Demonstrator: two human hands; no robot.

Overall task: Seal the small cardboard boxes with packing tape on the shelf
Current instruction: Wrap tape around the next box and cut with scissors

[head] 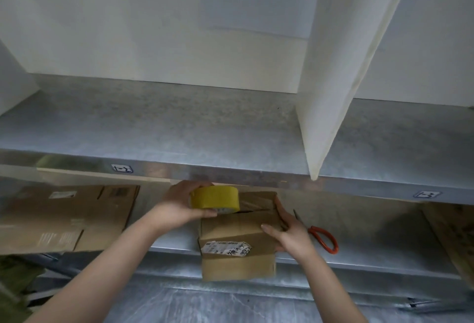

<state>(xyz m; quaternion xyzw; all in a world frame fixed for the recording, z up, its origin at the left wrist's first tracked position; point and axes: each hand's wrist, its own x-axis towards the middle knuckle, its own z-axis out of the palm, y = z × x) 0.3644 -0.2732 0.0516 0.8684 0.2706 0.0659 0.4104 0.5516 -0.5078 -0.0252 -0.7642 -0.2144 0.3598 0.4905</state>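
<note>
We're gripping the yellow tape roll (215, 199) in our left hand (177, 204). Our right hand (289, 233), fingers spread, is bracing the box (238, 230) (scissors (323, 239) just beside).

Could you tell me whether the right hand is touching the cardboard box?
Touching. Head view shows the right hand resting against the cardboard box, thumb on top.

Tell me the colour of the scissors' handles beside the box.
Orange-red; the scissors lie on the shelf right of the box, clearest in the head view.
</note>
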